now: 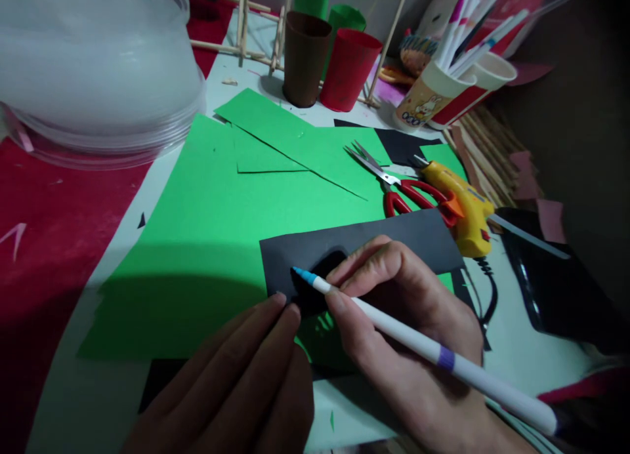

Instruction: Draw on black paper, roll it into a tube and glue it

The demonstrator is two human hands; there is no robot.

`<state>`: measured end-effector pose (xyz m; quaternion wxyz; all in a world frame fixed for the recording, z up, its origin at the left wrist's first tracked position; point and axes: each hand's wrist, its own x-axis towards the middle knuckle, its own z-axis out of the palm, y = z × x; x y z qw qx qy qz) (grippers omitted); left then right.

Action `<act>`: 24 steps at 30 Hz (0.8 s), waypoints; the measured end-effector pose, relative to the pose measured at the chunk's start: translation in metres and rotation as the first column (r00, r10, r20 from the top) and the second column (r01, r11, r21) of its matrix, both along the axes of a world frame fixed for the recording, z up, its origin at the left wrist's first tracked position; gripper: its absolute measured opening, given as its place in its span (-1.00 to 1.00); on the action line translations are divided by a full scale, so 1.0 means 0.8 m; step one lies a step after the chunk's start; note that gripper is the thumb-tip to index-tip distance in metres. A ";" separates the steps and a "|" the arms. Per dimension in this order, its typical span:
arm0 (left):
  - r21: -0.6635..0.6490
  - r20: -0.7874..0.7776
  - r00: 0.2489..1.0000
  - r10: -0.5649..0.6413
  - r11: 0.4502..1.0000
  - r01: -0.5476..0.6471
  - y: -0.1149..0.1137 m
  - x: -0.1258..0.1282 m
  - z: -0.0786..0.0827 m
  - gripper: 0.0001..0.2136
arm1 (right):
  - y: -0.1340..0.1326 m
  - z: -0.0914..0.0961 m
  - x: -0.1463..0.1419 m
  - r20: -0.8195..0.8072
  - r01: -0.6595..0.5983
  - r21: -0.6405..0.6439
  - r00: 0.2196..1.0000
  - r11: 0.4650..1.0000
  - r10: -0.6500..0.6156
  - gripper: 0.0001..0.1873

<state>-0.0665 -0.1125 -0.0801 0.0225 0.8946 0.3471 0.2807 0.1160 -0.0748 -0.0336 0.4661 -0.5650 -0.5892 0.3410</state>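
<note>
Pinching a white marker (394, 326) between thumb and fingers, the right hand (433, 309) fills the lower right of the frame. The marker's blue tip is over the left part of a black strip (305, 254), just below the centre of the frame; shadow makes it hard to tell whether it touches. The marker's far end fades into darkness at the lower right. The left hand (246, 375), at the bottom centre, lays its fingertips at the strip's lower left edge; its thumb is out of sight, so I cannot tell whether it grips or only presses.

Under the strip lies a large green sheet (221, 218), its lower part dimmed by shadow and partly covered by the hands. Right of centre, the strip's upper edge hides part of one red loop of the scissors (386, 176), beside a yellow glue gun (460, 198). At the top, a brown cup (308, 60) and a red cup (349, 70) partly block green ones behind. Cloudy plastic (98, 60) is cut off at the upper left. A dark, flat object (541, 283) at the right is hard to identify.
</note>
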 end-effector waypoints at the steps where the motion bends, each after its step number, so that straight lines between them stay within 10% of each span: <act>1: 0.008 -0.009 1.000 -0.013 1.000 0.013 0.000 -0.001 0.000 -0.71 | 0.000 0.000 0.000 -0.005 -0.001 0.002 1.000 1.000 0.001 -0.83; 24: 0.074 0.017 0.999 0.030 0.997 -0.032 0.003 0.003 0.000 -0.71 | -0.003 -0.005 0.002 -0.028 -0.015 0.020 0.999 1.000 0.016 -0.86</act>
